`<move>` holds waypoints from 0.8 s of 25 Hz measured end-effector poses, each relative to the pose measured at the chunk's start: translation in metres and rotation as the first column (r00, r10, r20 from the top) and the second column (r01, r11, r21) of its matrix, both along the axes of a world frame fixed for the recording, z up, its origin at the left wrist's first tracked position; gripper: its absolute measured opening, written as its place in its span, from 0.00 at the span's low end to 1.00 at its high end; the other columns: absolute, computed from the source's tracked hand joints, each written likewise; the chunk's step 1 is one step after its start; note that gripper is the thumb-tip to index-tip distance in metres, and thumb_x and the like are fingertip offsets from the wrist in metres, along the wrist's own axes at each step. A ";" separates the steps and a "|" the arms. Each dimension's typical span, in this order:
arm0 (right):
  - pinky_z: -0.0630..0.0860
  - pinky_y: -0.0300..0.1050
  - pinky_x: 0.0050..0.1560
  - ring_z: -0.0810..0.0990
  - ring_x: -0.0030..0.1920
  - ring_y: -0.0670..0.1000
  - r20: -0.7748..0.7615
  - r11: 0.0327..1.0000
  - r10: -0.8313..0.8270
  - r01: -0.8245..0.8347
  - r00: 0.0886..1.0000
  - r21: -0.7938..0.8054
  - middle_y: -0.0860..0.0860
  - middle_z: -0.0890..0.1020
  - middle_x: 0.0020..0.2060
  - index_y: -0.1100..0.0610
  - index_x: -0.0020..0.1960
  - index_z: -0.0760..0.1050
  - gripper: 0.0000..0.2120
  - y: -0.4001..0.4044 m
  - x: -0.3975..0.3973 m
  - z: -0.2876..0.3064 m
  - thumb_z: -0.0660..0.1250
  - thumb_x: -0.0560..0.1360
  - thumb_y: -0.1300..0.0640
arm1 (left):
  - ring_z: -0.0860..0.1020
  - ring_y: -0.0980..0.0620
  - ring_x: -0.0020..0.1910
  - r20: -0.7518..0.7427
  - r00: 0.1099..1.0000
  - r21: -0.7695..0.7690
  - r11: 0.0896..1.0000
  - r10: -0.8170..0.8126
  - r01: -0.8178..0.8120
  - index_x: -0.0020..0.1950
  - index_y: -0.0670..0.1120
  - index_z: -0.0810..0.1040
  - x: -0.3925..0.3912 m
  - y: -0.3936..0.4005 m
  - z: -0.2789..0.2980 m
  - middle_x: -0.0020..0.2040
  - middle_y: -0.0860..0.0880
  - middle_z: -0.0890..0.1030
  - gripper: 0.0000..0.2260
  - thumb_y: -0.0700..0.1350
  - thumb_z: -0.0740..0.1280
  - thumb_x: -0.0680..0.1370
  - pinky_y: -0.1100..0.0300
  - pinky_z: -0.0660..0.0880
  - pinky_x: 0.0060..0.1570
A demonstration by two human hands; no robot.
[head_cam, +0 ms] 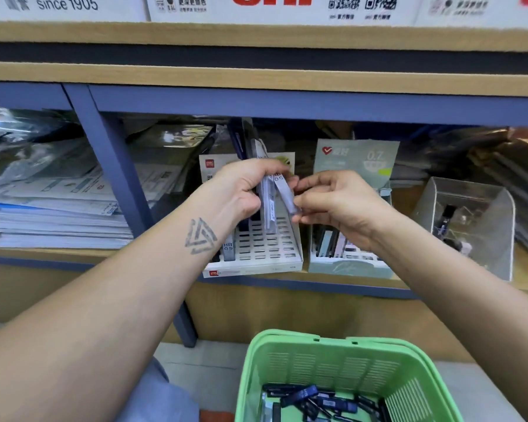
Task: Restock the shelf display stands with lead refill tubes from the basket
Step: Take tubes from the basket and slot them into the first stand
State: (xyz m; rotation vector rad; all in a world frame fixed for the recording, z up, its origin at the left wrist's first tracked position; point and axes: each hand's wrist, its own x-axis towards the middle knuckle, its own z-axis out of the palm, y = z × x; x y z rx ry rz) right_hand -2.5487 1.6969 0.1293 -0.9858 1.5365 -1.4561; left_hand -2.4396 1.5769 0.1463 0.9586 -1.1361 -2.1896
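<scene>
My left hand [241, 187] grips a bunch of grey lead refill tubes [268, 205] above the white slotted display stand [265, 263]. My right hand [339, 205] pinches one tube [285, 193] marked 0.5 at the edge of that bunch, between thumb and fingers. One HB 0.5 tube [228, 248] stands in the left column of the white stand; most of its slots are bare. To its right a pale green 0.7 stand [351, 266] holds several tubes. The green basket [342, 357] below holds several dark blue tubes [314, 400].
A blue shelf post [116, 166] stands left of the stands, with stacked paper pads [55, 214] beyond it. A clear acrylic holder [470, 223] sits right of the green stand. A wooden shelf edge [256, 77] runs overhead.
</scene>
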 end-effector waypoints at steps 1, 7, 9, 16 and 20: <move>0.83 0.41 0.36 0.85 0.35 0.55 -0.060 0.999 -0.037 0.037 0.998 0.011 0.62 0.85 0.40 0.68 0.58 0.77 0.11 0.005 -0.008 0.000 0.68 0.76 0.72 | 0.82 0.43 0.40 -0.007 1.000 -0.006 1.000 0.018 -0.018 0.48 0.34 0.76 -0.007 0.004 0.000 0.40 0.37 0.80 0.01 0.32 0.66 0.78 0.48 0.82 0.35; 0.85 0.43 0.42 0.88 0.41 0.57 -0.218 0.992 -0.124 0.115 0.968 -0.052 0.62 0.86 0.45 0.65 0.61 0.78 0.11 0.029 -0.043 -0.005 0.64 0.80 0.69 | 0.84 0.44 0.35 -0.007 0.995 -0.102 0.990 0.097 -0.097 0.53 0.36 0.75 -0.038 0.012 -0.006 0.44 0.38 0.81 0.09 0.29 0.70 0.75 0.52 0.83 0.33; 0.85 0.44 0.45 0.88 0.41 0.56 -0.263 0.993 -0.117 0.104 0.958 -0.064 0.61 0.86 0.44 0.65 0.61 0.79 0.11 0.033 -0.047 -0.007 0.65 0.80 0.68 | 0.85 0.45 0.33 0.029 0.995 -0.147 0.985 0.097 -0.092 0.57 0.35 0.74 -0.042 0.013 -0.009 0.44 0.38 0.81 0.12 0.29 0.70 0.75 0.54 0.82 0.32; 0.83 0.40 0.37 0.85 0.36 0.54 -0.142 0.999 -0.038 0.040 0.989 0.008 0.65 0.85 0.42 0.67 0.62 0.74 0.12 0.016 -0.028 0.004 0.68 0.79 0.67 | 0.85 0.41 0.38 0.018 0.999 -0.198 0.980 0.039 -0.034 0.63 0.30 0.72 -0.034 0.011 -0.008 0.49 0.35 0.82 0.20 0.29 0.72 0.73 0.54 0.83 0.34; 0.81 0.37 0.35 0.82 0.34 0.51 -0.258 0.992 -0.106 0.119 0.960 0.033 0.59 0.80 0.40 0.62 0.70 0.72 0.17 -0.011 -0.012 0.009 0.58 0.83 0.70 | 0.85 0.44 0.39 -0.024 0.996 -0.164 0.982 0.090 -0.092 0.55 0.32 0.76 -0.011 -0.013 0.001 0.48 0.38 0.83 0.11 0.33 0.72 0.75 0.59 0.81 0.31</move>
